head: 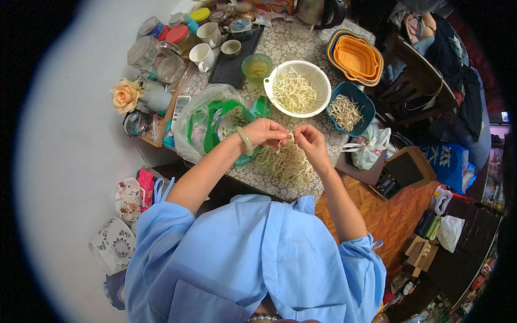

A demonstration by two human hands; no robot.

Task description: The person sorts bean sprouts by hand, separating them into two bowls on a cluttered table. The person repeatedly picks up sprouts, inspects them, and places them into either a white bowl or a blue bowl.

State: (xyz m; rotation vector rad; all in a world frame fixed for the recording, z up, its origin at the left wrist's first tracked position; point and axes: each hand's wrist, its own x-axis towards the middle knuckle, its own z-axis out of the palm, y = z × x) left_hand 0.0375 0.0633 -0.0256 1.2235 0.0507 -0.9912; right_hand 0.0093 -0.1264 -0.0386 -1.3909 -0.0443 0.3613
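Between the fingertips of both hands is a pale bean sprout (280, 146). My left hand (268, 133), with a jade-like bangle (244, 141) on its wrist, pinches it from one side. On the other side my right hand (312, 144) pinches it by thumb and forefinger. Below them, a heap of bean sprouts (284, 163) lies on the patterned tablecloth (278, 189). A white plastic colander (324, 91) with sprouts in it stands beyond my hands. To its right, a dark blue basket (365, 119) holds short sprout pieces.
A clear plastic bag (188, 125) with green printing lies left. Behind it are a green bowl (252, 60), a white mug (202, 56) and a black tray (226, 72). Orange nested baskets (357, 58) sit back right, near a wooden chair (420, 80). A tied plastic bag (367, 147) is at right.
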